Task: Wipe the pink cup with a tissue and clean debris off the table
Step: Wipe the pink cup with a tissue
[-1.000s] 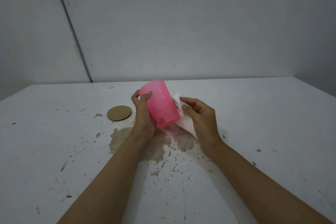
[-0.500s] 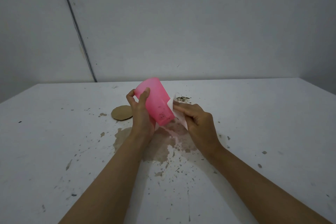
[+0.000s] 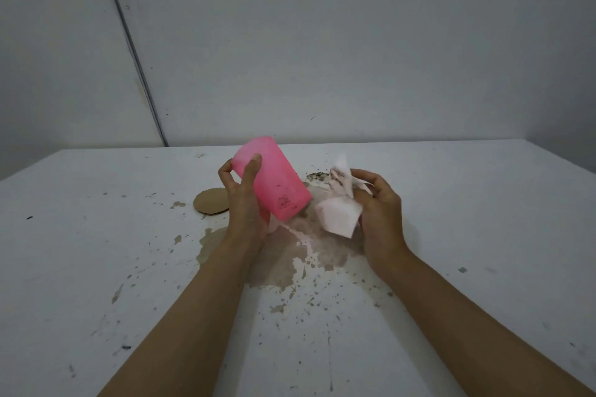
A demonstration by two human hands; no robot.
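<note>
My left hand (image 3: 243, 203) grips the pink cup (image 3: 274, 180) above the table, tilted with its mouth toward the lower right; dark specks cling to the cup's side near the rim. A white tissue (image 3: 338, 213), smeared with dark specks at its upper corner, is pinched in my right hand (image 3: 382, 209) just right of the cup, a small gap between them. Under both hands lies a brown wet stain (image 3: 287, 261) with scattered debris specks (image 3: 309, 303) on the white table (image 3: 96, 267).
A round brown cardboard coaster (image 3: 209, 201) lies flat left of my left hand. A small pile of dark crumbs (image 3: 317, 176) sits behind the cup. Grey walls stand at the table's far edge.
My right hand has pulled the tissue off the cup's side and moved right, unfolding it a little. The cup stays tilted in my left hand.
</note>
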